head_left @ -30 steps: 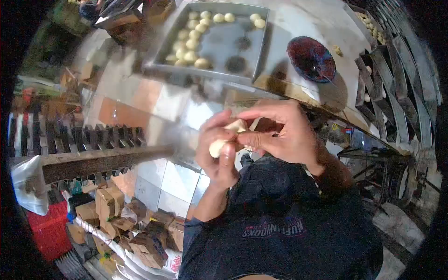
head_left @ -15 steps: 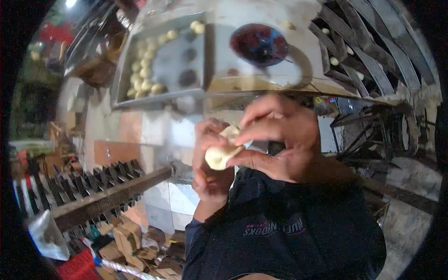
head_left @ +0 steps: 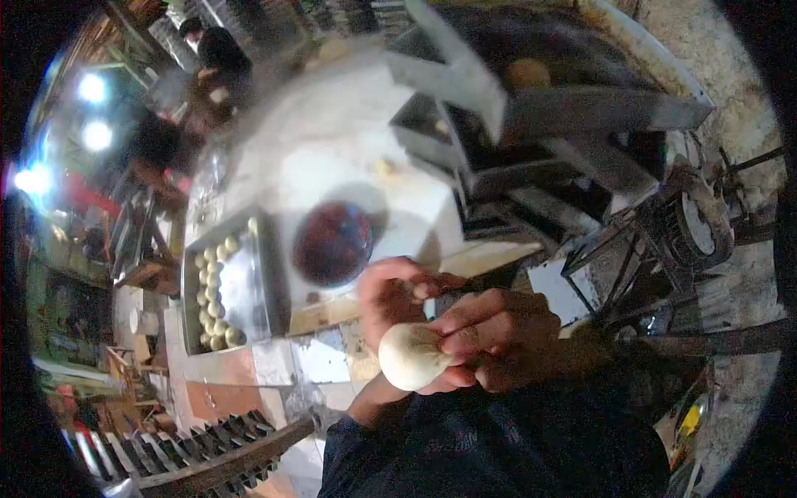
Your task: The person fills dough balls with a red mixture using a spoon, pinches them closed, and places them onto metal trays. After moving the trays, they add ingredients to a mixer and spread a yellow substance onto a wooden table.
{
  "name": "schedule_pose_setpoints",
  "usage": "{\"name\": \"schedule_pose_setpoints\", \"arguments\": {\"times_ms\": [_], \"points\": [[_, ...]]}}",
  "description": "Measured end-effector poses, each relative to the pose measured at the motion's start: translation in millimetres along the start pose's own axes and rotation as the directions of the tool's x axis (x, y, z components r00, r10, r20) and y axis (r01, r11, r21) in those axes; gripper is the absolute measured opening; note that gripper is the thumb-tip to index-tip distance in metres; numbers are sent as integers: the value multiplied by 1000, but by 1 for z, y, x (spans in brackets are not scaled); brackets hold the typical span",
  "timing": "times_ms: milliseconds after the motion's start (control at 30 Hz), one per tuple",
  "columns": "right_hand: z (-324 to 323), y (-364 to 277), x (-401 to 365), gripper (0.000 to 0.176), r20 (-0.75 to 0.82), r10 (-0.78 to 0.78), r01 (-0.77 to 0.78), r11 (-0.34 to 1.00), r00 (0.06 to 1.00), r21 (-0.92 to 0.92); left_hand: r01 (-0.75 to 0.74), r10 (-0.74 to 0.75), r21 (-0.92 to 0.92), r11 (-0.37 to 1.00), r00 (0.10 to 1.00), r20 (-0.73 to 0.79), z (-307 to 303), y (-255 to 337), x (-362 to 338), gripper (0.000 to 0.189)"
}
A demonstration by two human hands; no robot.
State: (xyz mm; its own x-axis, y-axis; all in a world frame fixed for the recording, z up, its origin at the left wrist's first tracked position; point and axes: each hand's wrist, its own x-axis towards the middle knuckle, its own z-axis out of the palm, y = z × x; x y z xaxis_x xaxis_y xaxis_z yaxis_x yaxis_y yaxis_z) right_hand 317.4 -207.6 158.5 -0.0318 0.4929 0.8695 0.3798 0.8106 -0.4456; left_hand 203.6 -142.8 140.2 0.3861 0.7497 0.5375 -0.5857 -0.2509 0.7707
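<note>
A smooth, pale dough ball [head_left: 408, 358] is held in front of my dark shirt, its gathered side facing right. My right hand [head_left: 502, 336] has its fingers closed in a pinch on that gathered side. Behind and below the ball, my left hand [head_left: 392, 290] is curled round it, and part of that hand is hidden by the dough. Further left, a metal tray [head_left: 274, 278] contains several similar dough balls [head_left: 213, 290] along its left part. A round bowl with dark red contents [head_left: 334, 243] stands on the white table [head_left: 320, 170], beyond my hands.
Stacked metal trays [head_left: 531, 158] rise at the right of the table. A small dough piece [head_left: 384, 167] lies on the tabletop. At lower left is a rack of dark metal slats [head_left: 207, 444]. Another person [head_left: 222, 54] is at the far left end.
The view has swung, showing more of the far table and another person. The folded, open-edged dough is now a rounded ball, with my right fingers pinching its side.
</note>
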Motion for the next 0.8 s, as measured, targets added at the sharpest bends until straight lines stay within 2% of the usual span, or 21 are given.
{"name": "schedule_pose_setpoints", "arguments": {"times_ms": [33,67,100,133,167,233,267,300,333,367,400,500,533,567,600,633,667,700,733,767,800], "points": [[-10,2,2,20,-81,159,-140,969,984,203,-102,64,177,979,976,207,4,1,21,69],[-27,-2,7,20,62,326,-332,917,943,221,-210,176,125,970,955,239,14,-11,31,53],[-44,-2,5,20,59,319,-324,921,946,215,-311,282,72,948,922,266,24,-22,37,40],[-62,-1,0,18,129,288,-283,957,949,-59,-290,279,120,950,955,99,39,-24,41,32],[-76,1,-1,19,201,273,-198,924,941,-328,-307,270,210,928,945,186,39,-27,51,30],[-96,-17,9,20,103,248,-172,864,963,-473,-87,-27,544,835,980,199,47,-24,57,31],[-103,-27,16,23,2,225,-180,785,974,-592,-286,-30,697,658,914,404,53,-29,67,26],[-108,-31,24,23,9,221,-172,780,975,-602,-422,242,327,845,849,470,60,-44,72,16],[-110,-34,33,24,164,161,-17,761,973,-648,-267,157,181,947,872,464,70,-50,69,14],[-112,-35,40,26,319,110,140,734,941,-665,-40,-33,151,988,891,452,81,-54,63,13],[-114,-34,46,29,379,161,161,708,911,-688,55,-116,146,988,886,450,91,-61,57,12],[-142,-36,72,31,470,119,273,681,875,-680,15,3,-35,999,886,463,113,-43,79,12],[-154,-34,83,28,471,139,200,776,871,-598,39,18,-106,994,870,493,115,-29,91,13],[-167,-32,96,27,456,186,125,813,870,-569,89,-10,-127,988,852,523,114,-17,100,15],[-179,-28,111,27,444,225,57,842,867,-536,200,-190,42,979,821,539,112,-10,100,22],[-188,-23,129,30,399,274,8,815,875,-579,195,-185,38,980,828,530,105,-5,106,22],[-195,-16,146,33,348,319,-39,784,881,-619,208,-264,163,964,783,563,94,0,114,25],[-189,-4,160,31,176,389,-224,783,904,-580,211,-346,288,934,734,584,84,4,120,29],[-195,21,180,30,169,406,-248,785,898,-568,174,-325,297,939,734,597,75,5,120,35],[-201,58,195,25,204,232,-56,780,951,-624,172,-323,297,939,736,595,67,6,116,35],[-215,102,206,22,307,159,96,733,938,-673,109,-269,288,951,749,605,59,7,111,34]]}}
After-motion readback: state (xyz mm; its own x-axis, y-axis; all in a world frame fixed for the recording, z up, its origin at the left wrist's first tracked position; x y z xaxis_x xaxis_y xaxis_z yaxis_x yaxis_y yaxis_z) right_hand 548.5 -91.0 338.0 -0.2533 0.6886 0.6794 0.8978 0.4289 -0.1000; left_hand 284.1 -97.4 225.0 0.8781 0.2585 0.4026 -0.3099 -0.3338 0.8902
